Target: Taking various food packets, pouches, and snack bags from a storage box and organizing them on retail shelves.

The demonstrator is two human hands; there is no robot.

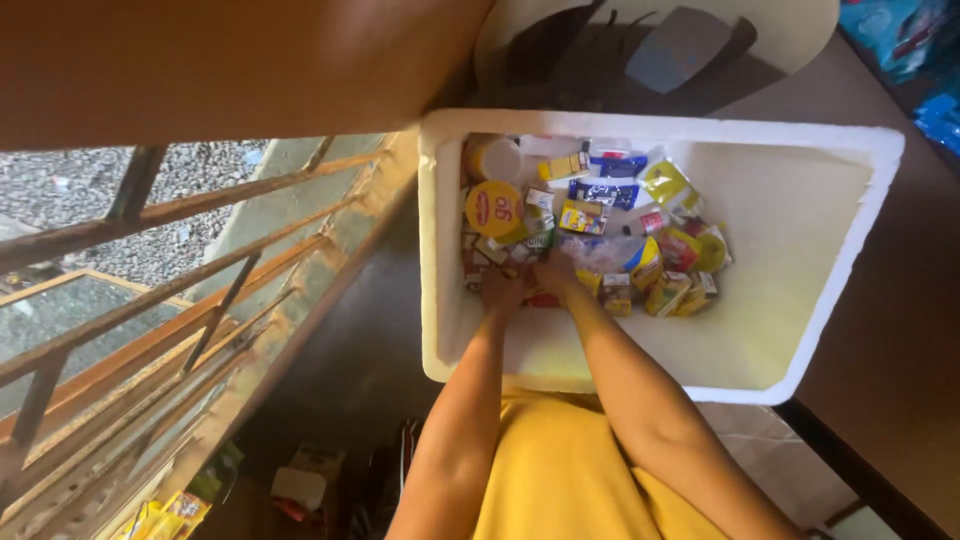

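A white foam box (pixel 860 215) stands open in front of me, holding several small packets, sachets and jars in yellow, red and blue. My left hand (pixel 500 290) reaches down into the near left part of the pile, fingers among the packets. My right hand (pixel 553 272) is beside it, resting on packets near a clear plastic bag (pixel 603 252). Whether either hand grips anything is too small to tell. A yellow round lid (pixel 493 208) and a pale jar (pixel 492 157) lie just beyond my hands.
A rusty metal window grille (pixel 150 300) runs along the left. Brown surfaces flank the box (pixel 890 340). A round pale board with a grey object (pixel 680 45) lies beyond the box. Yellow packets (pixel 165 515) and clutter sit on the floor below.
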